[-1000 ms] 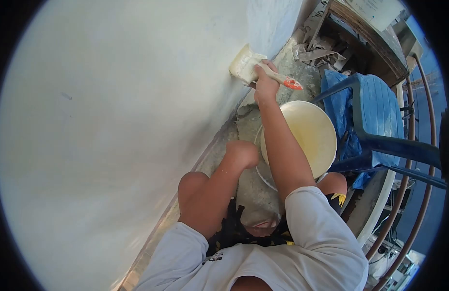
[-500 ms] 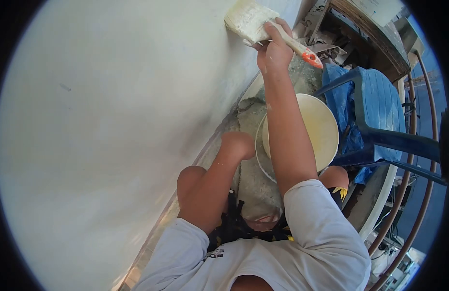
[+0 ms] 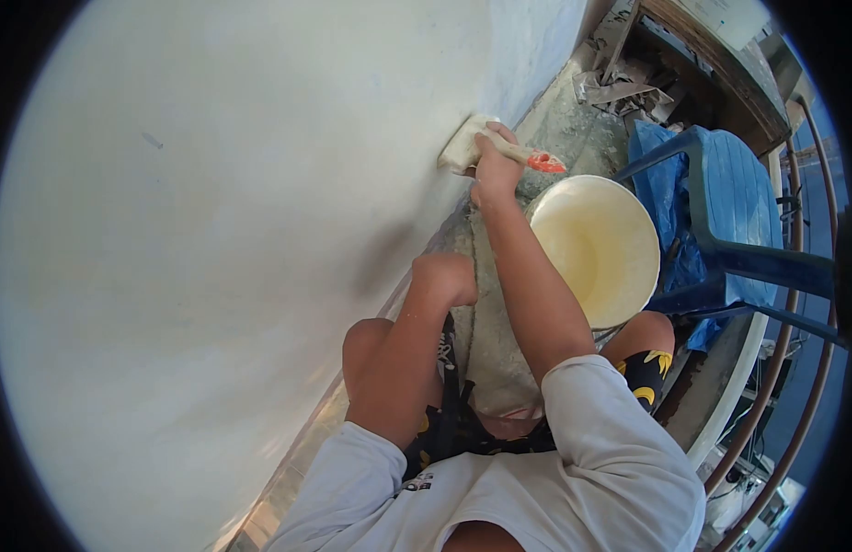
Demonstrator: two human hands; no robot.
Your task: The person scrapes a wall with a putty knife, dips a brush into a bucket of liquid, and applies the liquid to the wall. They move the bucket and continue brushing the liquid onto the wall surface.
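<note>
A wide paintbrush with a pale handle and a red-orange end (image 3: pixel 543 162) is gripped in my right hand (image 3: pixel 497 173). Its cream-coated bristles (image 3: pixel 458 147) touch the white wall (image 3: pixel 260 184) low down, close to where it meets the floor. My left hand (image 3: pixel 446 278) is bent at the wrist near the base of the wall; its fingers are hidden from view. To the right of my right forearm stands a white bucket (image 3: pixel 639 204) with pale yellow paint inside.
A blue plastic chair (image 3: pixel 737 198) stands right of the bucket, beside a crumpled blue sheet (image 3: pixel 654 152). Brown railing pipes (image 3: pixel 792 386) run along the right edge. At the top right is a wooden cabinet (image 3: pixel 711 55) with debris by it. The concrete floor (image 3: pixel 499 359) is stained.
My right hand has brought the brush down along the wall and nearer to me. The bucket shows more fully now that my forearm has shifted left. My left hand has barely moved.
</note>
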